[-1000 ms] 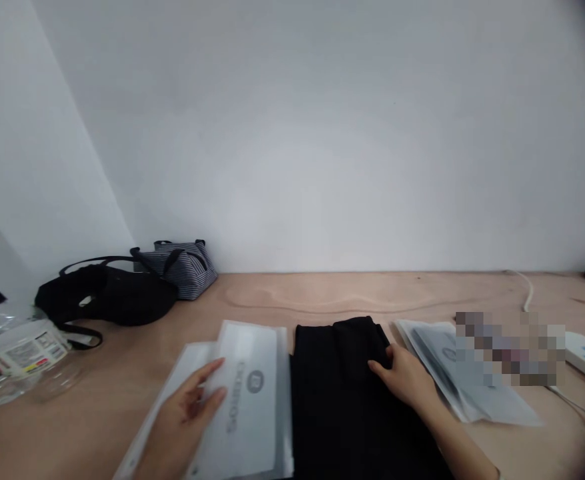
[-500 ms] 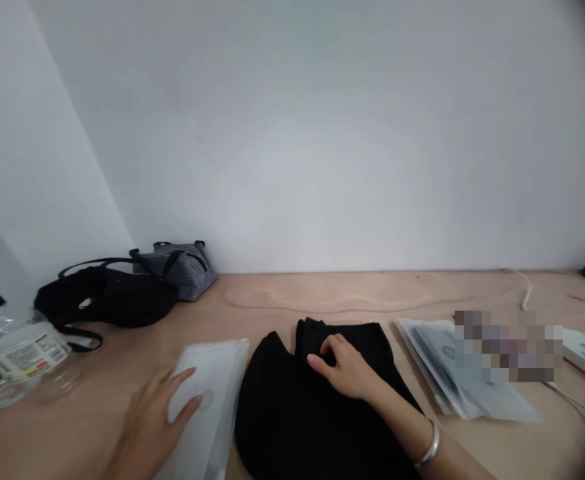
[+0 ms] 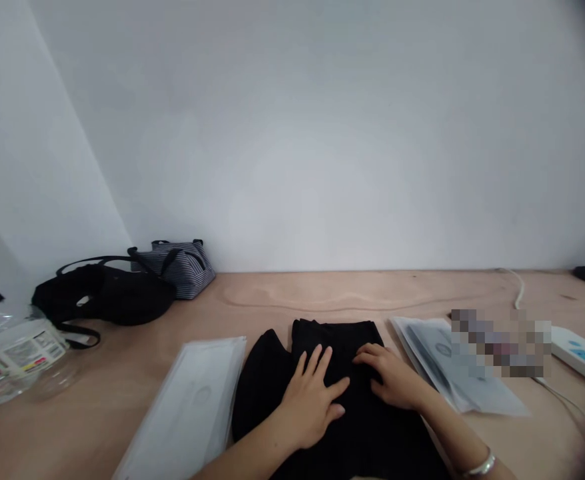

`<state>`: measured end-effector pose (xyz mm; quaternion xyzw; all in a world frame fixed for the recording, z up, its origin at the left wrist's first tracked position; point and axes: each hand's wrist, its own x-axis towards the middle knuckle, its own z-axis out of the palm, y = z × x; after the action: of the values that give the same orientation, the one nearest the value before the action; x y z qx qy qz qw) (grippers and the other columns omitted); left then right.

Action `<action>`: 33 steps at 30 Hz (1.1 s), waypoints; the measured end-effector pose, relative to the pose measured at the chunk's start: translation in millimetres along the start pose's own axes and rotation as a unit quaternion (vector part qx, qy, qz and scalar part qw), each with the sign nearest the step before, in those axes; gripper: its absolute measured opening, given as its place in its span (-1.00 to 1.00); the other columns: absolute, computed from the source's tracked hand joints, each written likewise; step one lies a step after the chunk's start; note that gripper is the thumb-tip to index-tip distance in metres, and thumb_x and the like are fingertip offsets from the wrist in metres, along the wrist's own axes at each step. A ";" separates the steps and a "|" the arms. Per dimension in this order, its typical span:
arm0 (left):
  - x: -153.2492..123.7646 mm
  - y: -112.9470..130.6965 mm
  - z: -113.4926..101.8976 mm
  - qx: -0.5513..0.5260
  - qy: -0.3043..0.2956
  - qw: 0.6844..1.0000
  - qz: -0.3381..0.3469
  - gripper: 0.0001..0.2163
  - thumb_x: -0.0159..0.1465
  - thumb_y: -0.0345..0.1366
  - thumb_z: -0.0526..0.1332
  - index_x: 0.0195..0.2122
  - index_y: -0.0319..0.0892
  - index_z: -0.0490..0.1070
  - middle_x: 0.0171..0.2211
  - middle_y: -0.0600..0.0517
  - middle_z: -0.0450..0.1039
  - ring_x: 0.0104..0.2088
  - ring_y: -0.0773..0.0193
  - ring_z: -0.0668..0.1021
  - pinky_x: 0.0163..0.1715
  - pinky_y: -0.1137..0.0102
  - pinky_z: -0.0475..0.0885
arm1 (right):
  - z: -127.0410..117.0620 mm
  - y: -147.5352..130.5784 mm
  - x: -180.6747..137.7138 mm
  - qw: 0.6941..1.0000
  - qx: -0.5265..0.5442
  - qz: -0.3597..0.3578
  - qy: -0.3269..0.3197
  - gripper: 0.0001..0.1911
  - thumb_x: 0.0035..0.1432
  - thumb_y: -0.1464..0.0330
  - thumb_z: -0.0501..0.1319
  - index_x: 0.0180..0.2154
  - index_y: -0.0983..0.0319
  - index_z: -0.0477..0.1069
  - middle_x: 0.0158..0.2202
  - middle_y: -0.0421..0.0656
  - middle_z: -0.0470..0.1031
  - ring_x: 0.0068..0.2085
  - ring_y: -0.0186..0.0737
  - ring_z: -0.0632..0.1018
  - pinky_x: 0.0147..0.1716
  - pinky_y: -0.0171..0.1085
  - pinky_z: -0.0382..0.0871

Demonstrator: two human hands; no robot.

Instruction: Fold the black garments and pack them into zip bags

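From here I see a wooden counter (image 3: 322, 293) with a black garment (image 3: 345, 340) lying at its front centre, between a clear plastic sleeve (image 3: 187, 407) and a stack of sleeves (image 3: 447, 363), while a black bag (image 3: 107, 293), a striped bag (image 3: 182, 270) and a clear jar (image 3: 15, 360) sit further left. The left hand (image 3: 310, 400) and right hand (image 3: 392, 377) both rest flat on the garment, apart from each other, fingers spread, gripping nothing. A silver bangle (image 3: 482, 465) circles the right wrist.
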<state>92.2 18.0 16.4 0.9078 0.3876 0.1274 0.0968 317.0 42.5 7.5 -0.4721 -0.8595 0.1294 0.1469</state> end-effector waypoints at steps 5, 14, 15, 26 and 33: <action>15.4 -6.3 9.1 0.029 0.002 0.997 -0.068 -0.54 0.24 -0.13 0.03 0.15 -0.12 0.11 0.23 -0.04 -0.11 0.20 0.05 -0.01 0.13 0.11 -0.03 | 10.4 -2.1 6.0 0.999 -0.045 -0.001 -0.004 -0.41 -0.16 0.67 -0.08 -0.09 0.19 0.36 -0.15 -0.10 0.37 -0.13 -0.23 0.38 -0.15 -0.28 0.24; -33.5 -27.0 -32.3 0.215 0.043 0.940 -0.260 -0.64 0.23 -0.17 -0.04 -0.21 -0.28 0.46 -0.28 -0.22 0.42 -0.17 -0.09 0.40 -0.13 0.05 0.22 | -3.0 -1.7 -2.5 0.995 -0.088 0.051 0.000 -0.66 -0.05 0.48 0.06 -0.22 0.18 0.45 -0.27 -0.11 0.42 -0.20 -0.16 0.42 -0.18 -0.22 0.24; -35.9 -28.3 -34.1 0.225 0.045 0.935 -0.270 -0.65 0.24 -0.19 -0.06 -0.28 -0.27 0.47 -0.33 -0.20 0.40 -0.23 -0.08 0.42 -0.20 0.07 0.25 | -4.0 -3.9 -1.3 0.995 -0.091 0.052 0.006 -0.72 0.00 0.42 0.07 -0.23 0.18 0.45 -0.27 -0.11 0.42 -0.21 -0.15 0.42 -0.17 -0.20 0.24; -10.5 -69.0 -0.4 0.050 -0.032 0.971 -0.232 -0.42 0.20 0.07 -0.08 0.18 -0.10 0.02 0.20 -0.15 -0.01 0.19 -0.09 0.00 0.06 -0.05 -0.11 | 28.9 10.2 9.8 0.991 -0.126 0.038 -0.004 -0.50 0.17 0.08 -0.08 0.13 0.00 0.07 0.18 -0.10 0.09 0.17 0.04 0.11 0.04 0.13 -0.06; 18.2 -81.5 -23.4 0.058 0.055 0.969 -0.233 -0.62 0.28 -0.14 -0.09 0.09 -0.11 0.16 0.04 -0.13 0.25 0.07 0.02 0.26 0.03 0.09 0.02 | 14.8 15.5 44.0 0.973 -0.218 0.054 0.058 -0.49 0.02 0.58 -0.03 0.03 0.18 0.26 0.03 -0.06 0.31 0.09 -0.10 0.23 0.06 -0.05 -0.08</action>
<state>41.9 88.6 19.1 0.7883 0.5997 0.1286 0.0493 300.9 86.8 -6.0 -0.5451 -0.8304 -0.0806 0.0830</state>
